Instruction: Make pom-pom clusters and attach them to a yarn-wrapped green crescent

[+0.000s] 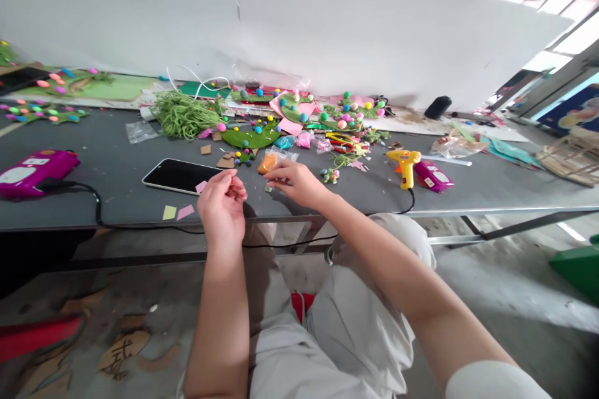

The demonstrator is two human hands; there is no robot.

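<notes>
L hand (221, 207) over bench (115, 159) front edge, fingers half-curled, nr rt end of phone (182, 175); can't tell if holding anything. R hand (299, 184) just beside orange pkt (267, 164), approx mid-bench front-to-back; fingertips close tog., can't tell grip. Yellow glue gun (406, 167) nr front edge, further rt.

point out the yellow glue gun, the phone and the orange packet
yellow glue gun (407, 169): head view, upper handle
phone (183, 175): head view, dark screen
orange packet (267, 164): head view, orange contents
</notes>
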